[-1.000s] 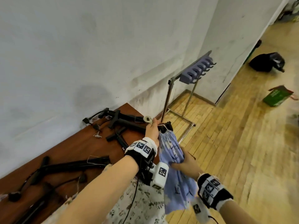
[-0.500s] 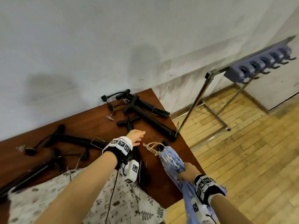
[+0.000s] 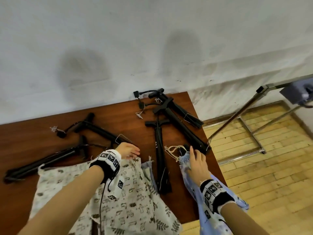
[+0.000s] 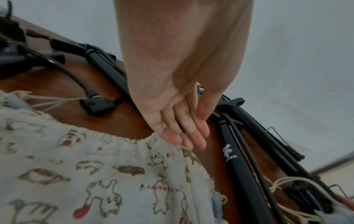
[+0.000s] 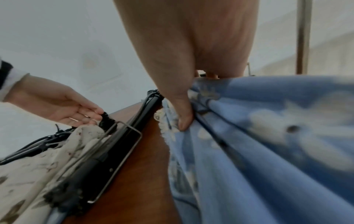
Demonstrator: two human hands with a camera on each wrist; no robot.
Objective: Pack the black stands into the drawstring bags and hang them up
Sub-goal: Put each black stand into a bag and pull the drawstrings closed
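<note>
Packing is sitting between two bags at this moment. Right hand (image 3: pixel 196 162) is lying along the gathered neck of the blue bag (image 3: pixel 213 200), thumb pressing into the cloth in the right wrist view; whether the fingers are curling round the neck is hidden, so I cannot tell if it is truly gripping. That bag is draping off the near right corner of the table (image 3: pixel 25 133), a black stand tip poking out of its mouth beside the loose cream drawstring (image 3: pixel 172 150), so it looks filled but not yet cinched or hung. Left hand (image 3: pixel 127 150) is hovering flat, fingers straight and holding nothing, fingertips just touching the far hem of the white printed bag (image 3: pixel 94 192) lying flat at the near edge. Loose black stands are lying about: one (image 3: pixel 160 155) between the two bags, two (image 3: pixel 179 124) crossing at the far right corner, others (image 3: pixel 71 150) at the left. Rack (image 3: pixel 237 114) with its grey hooks (image 3: pixel 294 92) is standing on the floor to the right, well apart from the table. Next, I judge, the blue bag's cord is wanting a pull tight and a carry to a hook, or the white bag's mouth is needing opening for the middle stand.
</note>
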